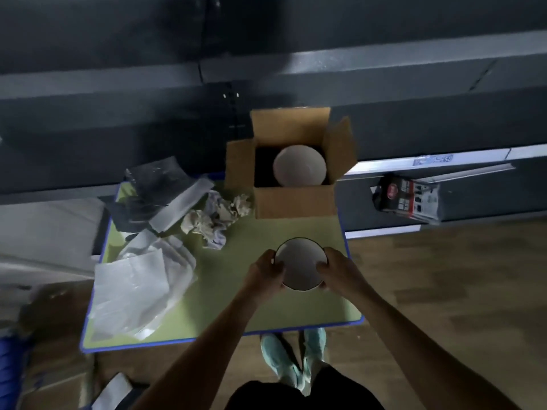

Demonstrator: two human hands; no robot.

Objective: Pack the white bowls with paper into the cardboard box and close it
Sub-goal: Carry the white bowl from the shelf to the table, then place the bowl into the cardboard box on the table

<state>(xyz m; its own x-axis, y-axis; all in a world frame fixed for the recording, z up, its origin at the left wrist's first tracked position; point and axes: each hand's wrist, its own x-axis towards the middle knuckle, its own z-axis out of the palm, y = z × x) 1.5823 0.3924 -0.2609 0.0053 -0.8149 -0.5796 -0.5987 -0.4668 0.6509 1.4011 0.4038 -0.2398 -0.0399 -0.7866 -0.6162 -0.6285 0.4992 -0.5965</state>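
Note:
A white bowl (300, 261) with a dark rim is held over the green table, my left hand (266, 272) gripping its left side and my right hand (337, 272) gripping its right side. Beyond it stands the open cardboard box (293, 204) with its flaps up. Inside the box lies a second white bowl (299, 169). Crumpled paper balls (216, 216) lie left of the box. A pile of flat white paper sheets (139, 285) covers the table's left part.
The green table (236, 309) has a blue edge. Dark plastic wrapping (151, 190) lies at its back left. A dark printed package (405, 199) sits to the right off the table. Cardboard (56, 377) lies on the wooden floor at left.

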